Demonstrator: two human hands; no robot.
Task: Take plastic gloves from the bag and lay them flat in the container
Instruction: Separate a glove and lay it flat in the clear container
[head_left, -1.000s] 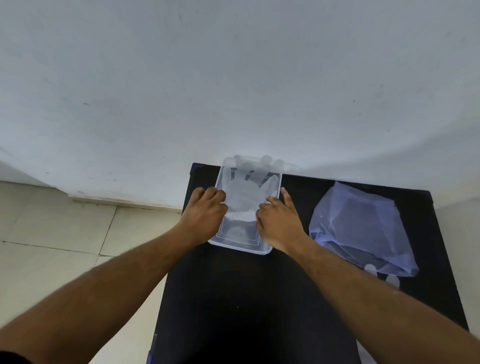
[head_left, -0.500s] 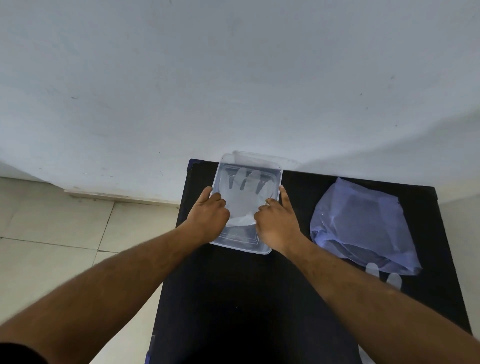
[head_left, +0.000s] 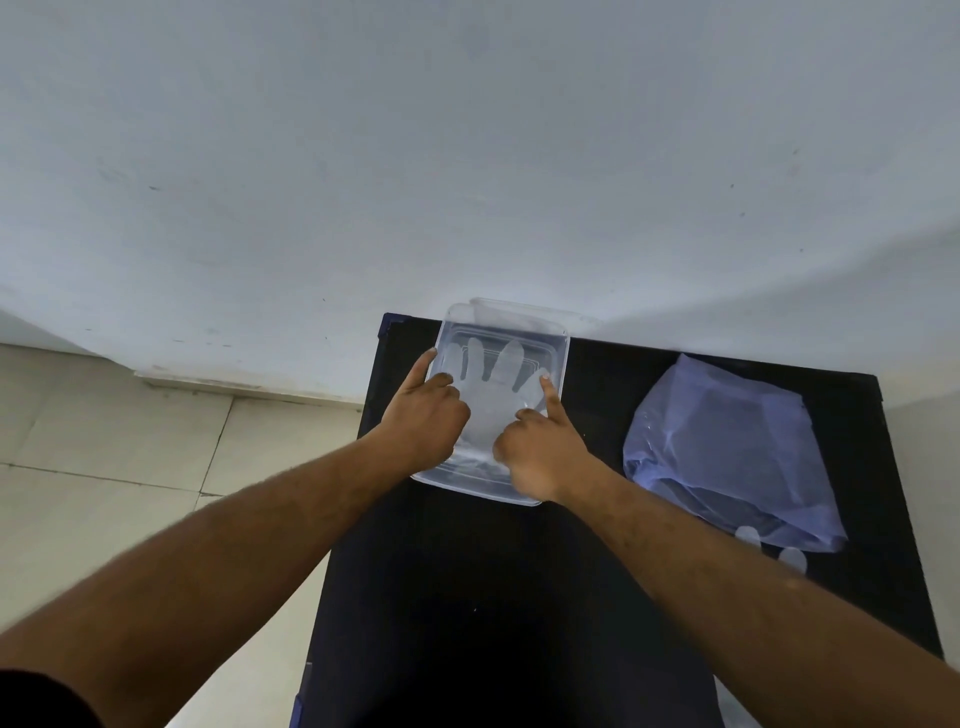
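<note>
A clear plastic container sits on the far left part of a black table. Inside it a translucent plastic glove lies flat, fingers pointing away from me. My left hand rests on the glove's left side, fingers curled and index finger along the container's left rim. On the glove's right side is my right hand, its index finger pressing the glove's thumb. A bluish plastic bag lies to the right, with glove fingertips poking from its near end.
The table stands against a white wall. A tiled floor drops off past the table's left edge. A gap of bare black tabletop separates the container from the bag, and more stretches toward me between my forearms.
The glove's fingers hung over the container's far rim; now the whole glove lies inside it. Both hands have slid forward along the glove, and the right index finger now points out.
</note>
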